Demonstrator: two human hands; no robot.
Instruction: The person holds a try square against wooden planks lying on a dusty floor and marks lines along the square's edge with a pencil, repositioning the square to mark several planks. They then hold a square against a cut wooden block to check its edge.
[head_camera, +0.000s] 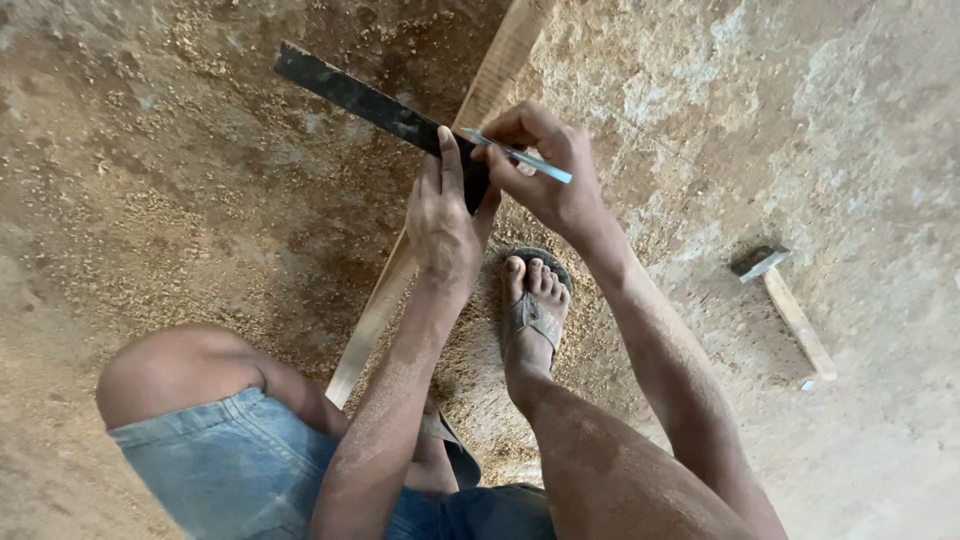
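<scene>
A long pale wooden strip (372, 318) lies on the dusty ground, running from the upper middle down to the lower left. My left hand (443, 215) presses a dark metal square (352, 96) across the strip, with its blade sticking out to the upper left. My right hand (543, 165) grips a light blue pencil (532, 160), with its tip at the square's edge over the wood. My sandalled foot (532, 305) stands just right of the strip.
A hammer (787, 305) with a wooden handle lies on the ground at the right. Sawdust and wood shavings cover the earth floor around the strip. My bent knee and denim shorts (225, 465) fill the lower left.
</scene>
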